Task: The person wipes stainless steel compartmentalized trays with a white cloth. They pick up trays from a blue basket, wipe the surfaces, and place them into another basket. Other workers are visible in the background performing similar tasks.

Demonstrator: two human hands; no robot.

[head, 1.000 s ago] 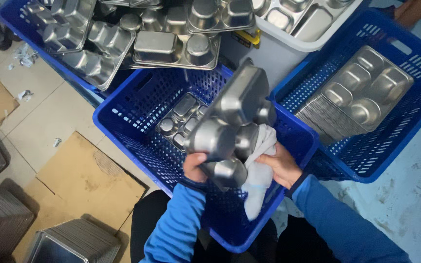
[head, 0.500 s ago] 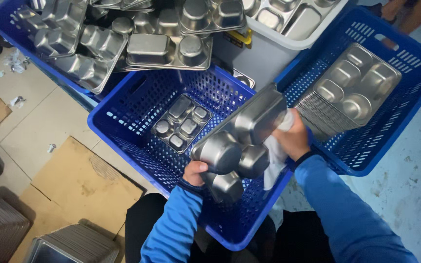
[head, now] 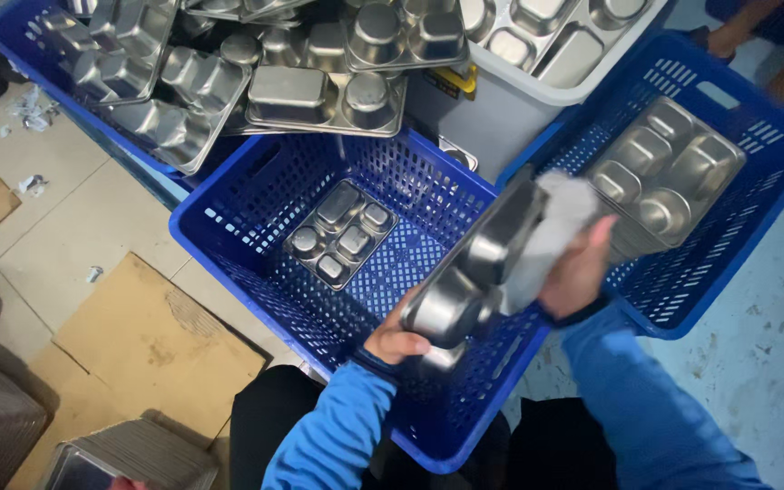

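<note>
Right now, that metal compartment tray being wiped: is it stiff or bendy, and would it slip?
The steel tray is probably stiff: it keeps its shape held by one end in the left hand. Its shiny surface looks slippery, so the cloth under the right hand may help the grip. Likely light.

Your left hand (head: 396, 339) hid its fingers under the tray (head: 474, 272), which was smeared by motion blur. The cloth (head: 546, 231) covered most of your right hand's (head: 578, 272) fingers and blurred too. The top edge cut off the tray pile (head: 256, 63). The stack (head: 129, 458) at bottom left ran out of frame.
</note>
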